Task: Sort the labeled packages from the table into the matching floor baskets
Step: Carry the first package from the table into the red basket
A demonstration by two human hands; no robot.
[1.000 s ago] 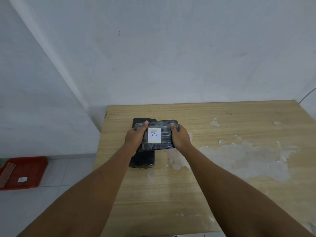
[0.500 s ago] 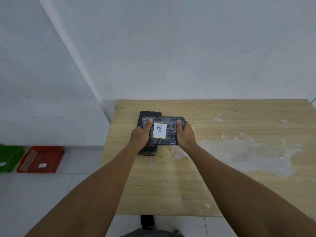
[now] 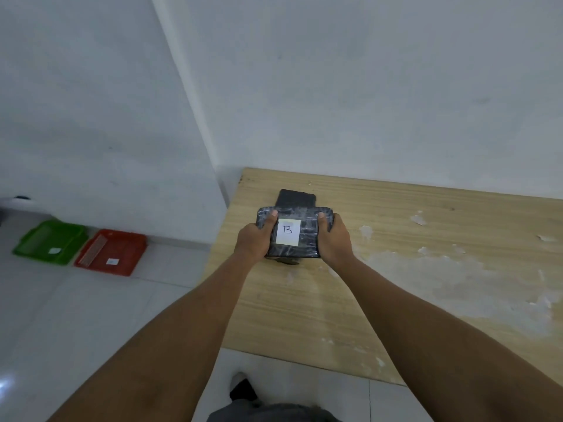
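Note:
A black plastic-wrapped package [image 3: 307,226] with a white label marked "B" is held above the table's left end. My left hand [image 3: 253,242] grips its left side and my right hand [image 3: 333,242] grips its right side, thumbs on top. Behind and under it another black package [image 3: 297,198] lies on the wooden table [image 3: 396,269], mostly hidden. On the floor at the left stand a red basket [image 3: 122,254] and a green basket [image 3: 42,242], each with a small white label inside; the letters are too small to read.
White walls meet in a corner just left of the table. The table top has white patches of worn surface on its right half. The floor is pale tile; my foot [image 3: 242,388] shows below the table's front edge.
The view has swung left and back, bringing the green basket fully into sight. The package marked "B" stays in both hands and now covers more of the package under it.

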